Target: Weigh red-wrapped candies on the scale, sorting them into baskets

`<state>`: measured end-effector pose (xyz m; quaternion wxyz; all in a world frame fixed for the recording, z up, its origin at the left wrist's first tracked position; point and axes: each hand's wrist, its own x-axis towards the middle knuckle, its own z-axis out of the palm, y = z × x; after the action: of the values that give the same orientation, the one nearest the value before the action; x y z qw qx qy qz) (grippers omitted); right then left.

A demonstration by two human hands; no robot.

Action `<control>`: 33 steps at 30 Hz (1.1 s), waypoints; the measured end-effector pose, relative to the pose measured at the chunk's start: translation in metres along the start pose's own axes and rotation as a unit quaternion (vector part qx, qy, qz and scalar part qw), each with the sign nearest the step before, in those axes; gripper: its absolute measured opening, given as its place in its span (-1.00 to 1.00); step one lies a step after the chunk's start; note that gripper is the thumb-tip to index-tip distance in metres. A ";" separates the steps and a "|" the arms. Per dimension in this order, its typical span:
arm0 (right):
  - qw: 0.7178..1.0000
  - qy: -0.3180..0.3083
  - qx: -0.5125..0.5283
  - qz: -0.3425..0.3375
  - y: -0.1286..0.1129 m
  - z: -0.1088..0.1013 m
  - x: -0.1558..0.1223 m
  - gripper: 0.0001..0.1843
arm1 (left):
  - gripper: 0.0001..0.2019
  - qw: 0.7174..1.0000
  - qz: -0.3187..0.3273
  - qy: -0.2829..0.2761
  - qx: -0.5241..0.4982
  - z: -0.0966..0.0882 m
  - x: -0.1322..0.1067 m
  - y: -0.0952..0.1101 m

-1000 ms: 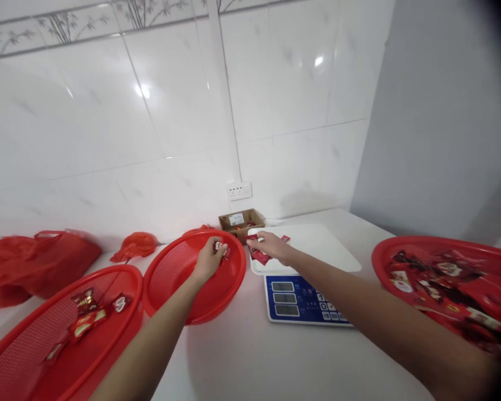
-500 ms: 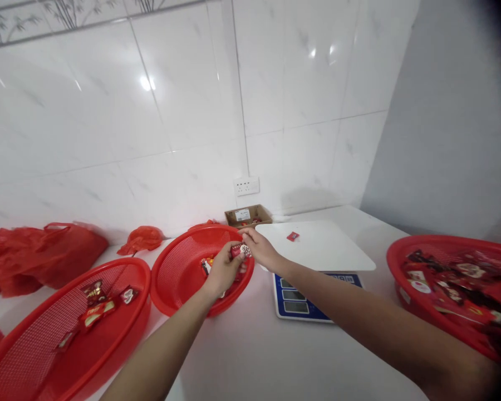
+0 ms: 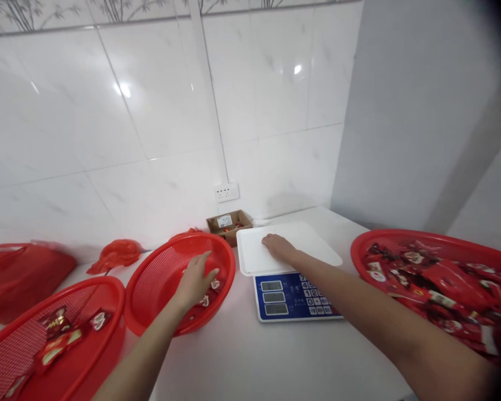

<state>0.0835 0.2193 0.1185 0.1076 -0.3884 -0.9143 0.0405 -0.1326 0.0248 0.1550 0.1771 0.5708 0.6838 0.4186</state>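
Over the middle red plastic basket [image 3: 144, 284], my left hand [image 3: 194, 284] is open, fingers apart, with nothing seen in it. A few wrapped candies [image 3: 215, 284] lie below it in the basket. My right hand [image 3: 279, 248] rests on the white pan [image 3: 313, 245] of a digital scale [image 3: 294, 298]. Its fingers are curled down and closed, and whatever they hold is hidden beneath them. The small red packet seen earlier on the pan is out of sight.
At the left stands another red basket [image 3: 119, 303] with several wrapped snacks [image 3: 58, 348]. A fuller red basket [image 3: 361, 245] of packets is on the right. Behind are a cardboard box [image 3: 217, 224] and red plastic bags [image 3: 114, 253], near the tiled wall.
The candy has left my left hand, which has opened over the middle basket. My right hand has moved right, from beside my left hand onto the scale pan. The view has turned right.
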 end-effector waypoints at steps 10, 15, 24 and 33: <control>0.895 0.199 0.004 -0.400 -0.056 -0.014 -0.041 -0.57 | -0.56 0.924 -0.098 -0.132 -0.345 0.055 0.004 0.046; 0.853 0.213 -0.038 -0.475 -0.071 -0.021 -0.059 -0.58 | -0.69 0.874 -0.134 -0.145 -0.444 0.052 -0.001 0.049; 0.875 0.184 -0.044 -0.445 -0.071 -0.031 -0.077 -0.43 | -0.63 0.880 -0.141 -0.145 -0.430 0.042 -0.010 0.066; 0.916 0.179 -0.065 -0.353 -0.035 -0.058 -0.120 -0.43 | -0.75 0.985 -0.075 -0.032 -0.153 0.017 0.009 0.052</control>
<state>0.1537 0.1082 0.1609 0.2512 -0.0471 -0.9580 -0.1299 -0.0901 0.0392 0.1880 0.3148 0.4968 0.6468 0.4855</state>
